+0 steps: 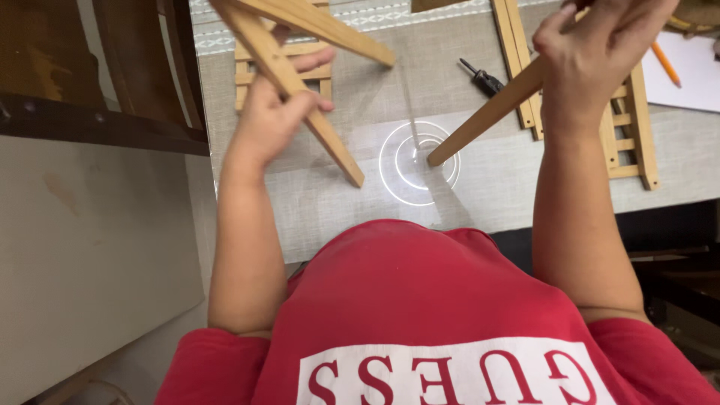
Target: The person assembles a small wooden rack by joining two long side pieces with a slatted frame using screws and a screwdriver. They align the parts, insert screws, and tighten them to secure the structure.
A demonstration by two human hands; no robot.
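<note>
— Sticks! What are you holding?

— Wooden sticks (300,67), joined in a V. My left hand (274,112) is wrapped tight around one of them. The long one points down toward five o'clock, and its tip hangs over the grey cloth (337,217). The other one goes off toward three o'clock.

— And your other hand?

— My right hand (592,52) is up at one o'clock. Its fingers are closed around another wooden stick (487,116). That stick slants down toward seven o'clock. Its end is right over a clear glass (418,163) in the middle of the table.

— Do the two ends touch?

— No. They are near each other, with a gap between them.

— What else is on the cloth?

— A little wooden ladder piece (630,127) lies under my right arm, at two o'clock. Another slatted wooden piece (319,75) lies behind my left hand, at eleven o'clock. A small black tool (484,77) sits at twelve o'clock, near the ladder piece. An orange pencil (666,64) lies on white paper (690,82) far over at two o'clock.

— And close to you?

— My red shirt (420,300), at six o'clock.
</note>
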